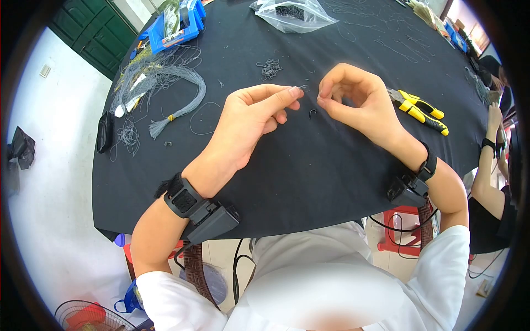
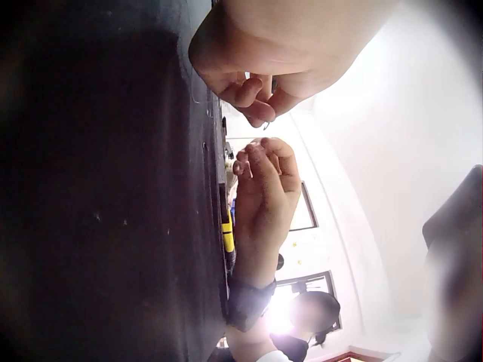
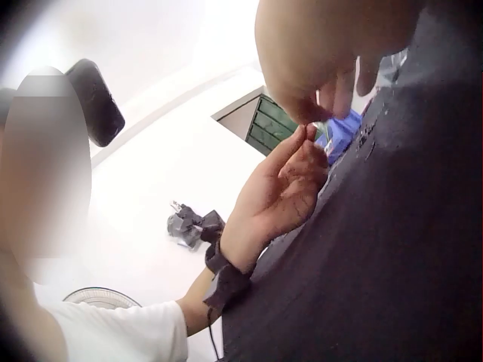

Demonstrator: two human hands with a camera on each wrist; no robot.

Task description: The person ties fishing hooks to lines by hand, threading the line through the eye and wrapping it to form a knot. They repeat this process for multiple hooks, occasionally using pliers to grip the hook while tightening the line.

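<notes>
Small hook (image 1: 304,86), pinched between thumb and forefinger of the left hand (image 1: 243,121), above the dark surface (image 1: 309,182) and just off those fingertips on the side facing the right hand (image 1: 364,105). Nearer by far to the left hand, with a narrow gap across to the right. Long axis seemingly sideways, roughly from left fingertips toward right; exact tilt too small to tell. Right hand with thumb and forefinger curled toward each other in a ring, tips close together; impossible to tell whether empty or pinching a fine strand. Between the hands, slightly toward the body and near the right fingertips, a loose hook (image 1: 313,112) on the cloth. Ahead of the left fingertips, a dark tangled pile (image 1: 269,69). To the left of the left hand, a tied bundle of line (image 1: 198,91). Just right of the right hand, yellow-and-black pliers (image 1: 418,113).
</notes>
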